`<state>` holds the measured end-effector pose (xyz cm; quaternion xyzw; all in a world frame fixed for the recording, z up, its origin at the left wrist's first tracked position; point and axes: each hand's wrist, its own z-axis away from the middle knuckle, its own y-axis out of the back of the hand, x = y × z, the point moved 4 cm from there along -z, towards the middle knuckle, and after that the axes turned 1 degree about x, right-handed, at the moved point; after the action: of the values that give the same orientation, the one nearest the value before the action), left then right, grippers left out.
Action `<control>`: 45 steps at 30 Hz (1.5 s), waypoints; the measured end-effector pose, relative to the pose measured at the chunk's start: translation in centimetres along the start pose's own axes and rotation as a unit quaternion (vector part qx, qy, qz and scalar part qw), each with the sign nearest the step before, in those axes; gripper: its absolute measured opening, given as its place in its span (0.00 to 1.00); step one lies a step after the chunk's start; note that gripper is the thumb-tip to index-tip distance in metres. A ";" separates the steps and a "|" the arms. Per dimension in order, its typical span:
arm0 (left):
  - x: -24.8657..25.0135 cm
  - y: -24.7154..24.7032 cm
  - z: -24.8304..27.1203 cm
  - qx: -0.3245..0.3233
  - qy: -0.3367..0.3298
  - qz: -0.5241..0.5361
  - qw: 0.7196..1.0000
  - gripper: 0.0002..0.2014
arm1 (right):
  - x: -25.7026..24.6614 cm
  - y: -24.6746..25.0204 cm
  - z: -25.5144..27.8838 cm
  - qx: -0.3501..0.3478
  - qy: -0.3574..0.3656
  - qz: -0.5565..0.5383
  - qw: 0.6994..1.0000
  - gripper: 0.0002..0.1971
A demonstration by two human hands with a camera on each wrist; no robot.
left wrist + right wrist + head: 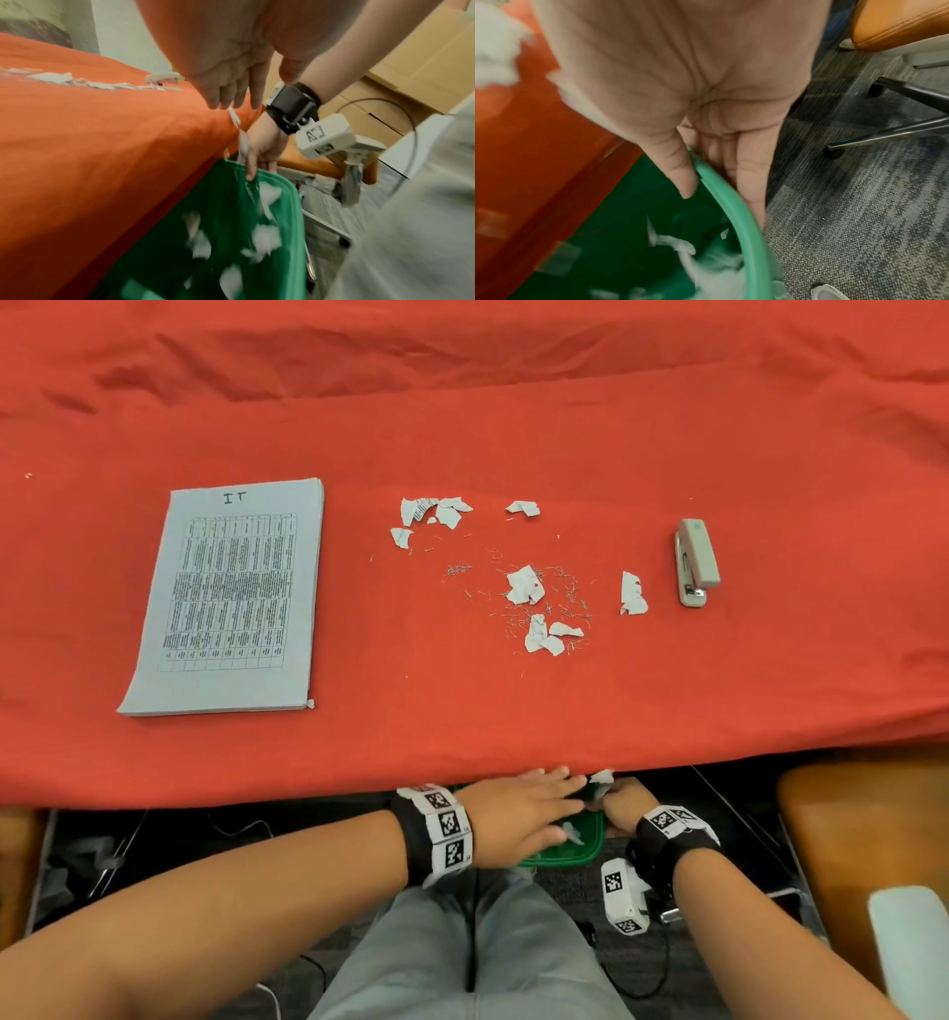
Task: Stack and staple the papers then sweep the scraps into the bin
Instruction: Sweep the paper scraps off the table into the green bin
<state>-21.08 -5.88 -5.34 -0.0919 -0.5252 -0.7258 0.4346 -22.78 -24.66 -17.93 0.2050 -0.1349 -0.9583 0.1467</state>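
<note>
A stack of printed papers (pixel 226 598) lies on the red tablecloth at the left. Torn paper scraps (pixel 526 588) and loose staples are scattered mid-table, with a grey stapler (pixel 696 562) to their right. Below the table's front edge, my right hand (pixel 624 809) grips the rim of a green bin (pixel 293 203), thumb inside and fingers outside, as the right wrist view shows (pixel 706 178). My left hand (pixel 518 814) hovers flat over the bin with straight fingers (pixel 231 95). White scraps (pixel 264 237) fall blurred into the bin (pixel 731 213).
An orange chair (pixel 862 839) stands at the right, with its metal legs (pixel 898 130) on grey carpet. Cardboard boxes (pixel 401 67) sit beyond it. My grey-trousered legs (pixel 472 952) are under the bin. The red cloth (pixel 462 737) hangs over the table edge.
</note>
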 end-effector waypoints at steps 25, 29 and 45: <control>-6.8 7.1 -3.1 0.055 0.075 -0.045 0.995 0.33 | 2.7 1.1 -2.2 -0.003 -0.040 -0.071 0.997 0.17; -6.4 9.6 -3.3 0.133 0.062 -0.023 0.989 0.23 | 2.8 1.3 -2.3 -0.011 -0.028 -0.075 0.997 0.19; -9.2 11.4 -8.9 0.080 0.098 -0.063 0.990 0.36 | 2.1 1.7 -1.3 -0.021 -0.051 -0.114 0.992 0.13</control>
<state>-4.31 -9.24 -6.84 0.0479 -0.5414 -0.7129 0.4432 -23.69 -27.20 -19.27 0.1671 -0.0981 -0.9805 0.0341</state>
